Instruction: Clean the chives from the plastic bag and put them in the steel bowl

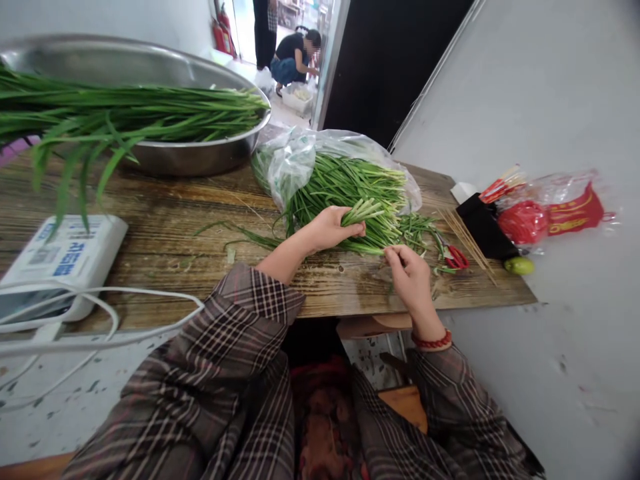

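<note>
My left hand (330, 228) is wrapped round a small bunch of garlic chives (366, 211), their pale cut ends pointing right. My right hand (411, 275) is closed in a pinch, its fingertips at the end of a chive stem (373, 251) just below the bunch. Behind both hands, a larger pile of garlic chives (350, 175) lies partly inside a clear plastic bag (295, 157). Loose chive trimmings (419, 225) are scattered to the right, beside red-handled scissors (457, 257).
A steel basin (200, 157) at the back left holds long chives hanging over its rim. A white boxy device (85, 257) with cables stands at front left. Thin wooden sticks (467, 247), a black holder (485, 223) and red packaging (525, 221) lie right. People (295, 57) are beyond the doorway.
</note>
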Demonstrator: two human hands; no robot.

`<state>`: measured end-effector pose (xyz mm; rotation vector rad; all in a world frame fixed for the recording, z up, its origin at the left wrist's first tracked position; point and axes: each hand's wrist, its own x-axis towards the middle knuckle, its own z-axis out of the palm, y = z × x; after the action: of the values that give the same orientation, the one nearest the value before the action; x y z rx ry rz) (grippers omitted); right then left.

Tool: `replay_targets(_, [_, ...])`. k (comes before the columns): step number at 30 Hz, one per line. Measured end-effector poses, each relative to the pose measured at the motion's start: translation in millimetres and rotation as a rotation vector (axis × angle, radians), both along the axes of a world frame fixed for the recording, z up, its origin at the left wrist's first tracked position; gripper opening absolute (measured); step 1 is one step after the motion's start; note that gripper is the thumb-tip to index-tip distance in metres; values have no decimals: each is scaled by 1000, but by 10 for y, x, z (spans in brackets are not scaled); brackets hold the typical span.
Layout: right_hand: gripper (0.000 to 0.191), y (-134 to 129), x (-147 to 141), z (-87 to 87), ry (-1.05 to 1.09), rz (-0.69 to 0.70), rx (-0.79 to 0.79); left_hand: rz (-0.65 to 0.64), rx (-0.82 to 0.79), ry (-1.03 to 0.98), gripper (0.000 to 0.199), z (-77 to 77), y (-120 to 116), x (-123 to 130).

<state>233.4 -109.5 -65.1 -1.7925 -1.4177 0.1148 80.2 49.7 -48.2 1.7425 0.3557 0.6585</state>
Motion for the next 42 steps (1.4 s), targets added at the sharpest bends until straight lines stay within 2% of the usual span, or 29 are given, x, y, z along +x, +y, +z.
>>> replay_targets(4, [29, 84, 43, 90, 77, -70, 78, -4, 76, 107, 23, -50, 36, 12])
replay_targets(8, [31, 218, 59, 84, 203, -72, 129, -26, 127, 164, 23, -55, 37, 14])
replay_targets(11, [32, 350, 87, 38, 372, -98, 213, 11, 117, 152, 22, -30, 27, -3])
replay_targets(15, [38, 479, 177, -34, 694, -166, 423, 107, 83, 129, 23, -1, 33, -29])
replay_targets(17, [46, 510, 207, -64, 779, -165, 397, 142, 62, 121, 25, -4, 39, -31])
replay_targets(19, [48, 542, 199, -82, 788, -106, 282, 175, 37, 109, 26, -16, 40, -23])
replay_targets(22, [37, 635, 122, -62, 737, 52, 177, 198, 3, 86, 26, -36, 34, -6])
replay_targets(25, [27, 784, 39, 14, 669, 169, 206, 186, -87, 44, 29, -38, 33, -2])
replay_targets(28, [24, 933, 1, 99, 605, 228, 223, 202, -226, -44, 35, -25, 46, -16])
replay_targets(31, [24, 1034, -7, 171, 513, 291, 214, 133, -325, -103, 38, -4, 58, -45])
replay_targets(34, [24, 1105, 0, 241, 453, 365, 178, 59, -316, -104, 34, 17, 60, -73])
replay_targets(38, [24, 1233, 30, 305, 422, 475, 131, 78, -305, -84, 34, 26, 56, -89])
replay_targets(42, [28, 1350, 52, 291, 556, 441, 240, 125, -332, -48, 36, 42, 44, -90])
